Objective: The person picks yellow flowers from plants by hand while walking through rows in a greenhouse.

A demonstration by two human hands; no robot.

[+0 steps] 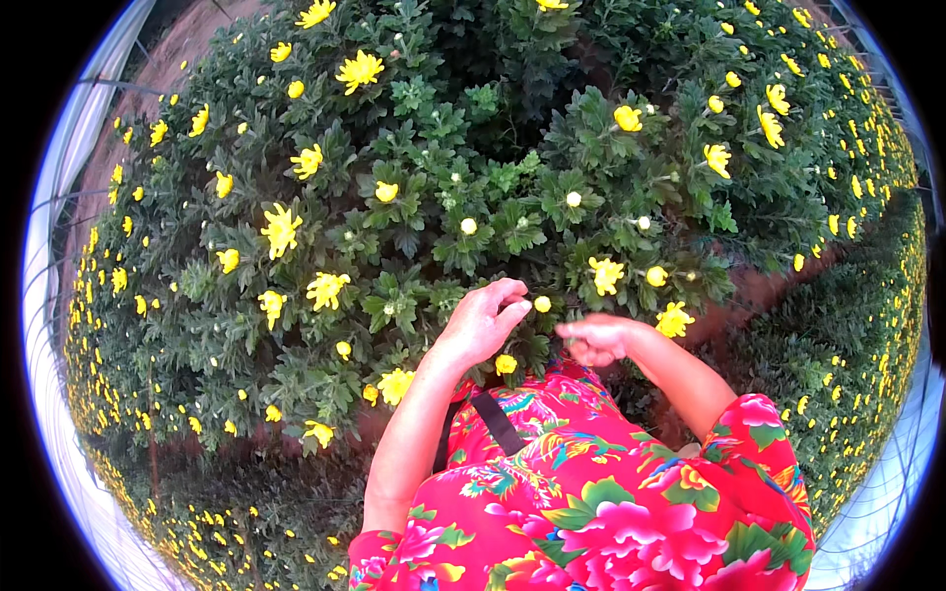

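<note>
My left hand (484, 319) is over the chrysanthemum plants (473, 251), thumb and fingers curled towards each other. Just right of its fingertips is a small pale-yellow chrysanthemum bud (542, 304); I cannot tell whether they touch. My right hand (595, 340), slightly blurred, is low and to the right of that bud, its fingers bent inward. Whether either hand pinches something small is hidden. Between my wrists and nearer my body is a half-open yellow flower (505, 364). An open yellow flower (673, 320) shows just beyond my right forearm.
Dense green foliage with yellow blooms (281, 230) and whitish buds (468, 226) spreads ahead and to both sides. Bare reddish soil (768, 295) shows between rows on the right. My red floral garment (591, 487), with a dark strap (497, 422), is close to the plants. Pale greenhouse sheeting (55, 199) curves along the left rim.
</note>
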